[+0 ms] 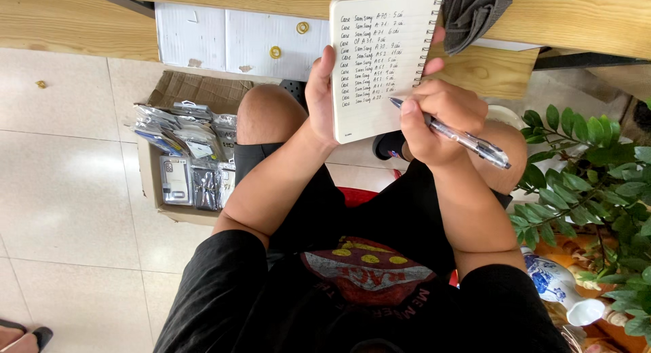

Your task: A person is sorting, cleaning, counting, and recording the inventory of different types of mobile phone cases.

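My left hand [321, 88] holds up a small spiral-bound notebook [380, 61] with a cream page covered in several handwritten lines. My right hand [441, 119] grips a clear ballpoint pen [461, 137] with its tip touching the lower right part of the page. I am seated, in black shorts and a black printed shirt, with my bare knees below the notebook.
An open cardboard box [157, 200] of packaged phone cases [186, 156] stands on the tiled floor at left. A wooden bench [68, 17] and a white board [224, 37] lie ahead. A leafy green plant [597, 183] and a blue-and-white vase [559, 285] are at right. A grey cloth [475, 10] hangs above.
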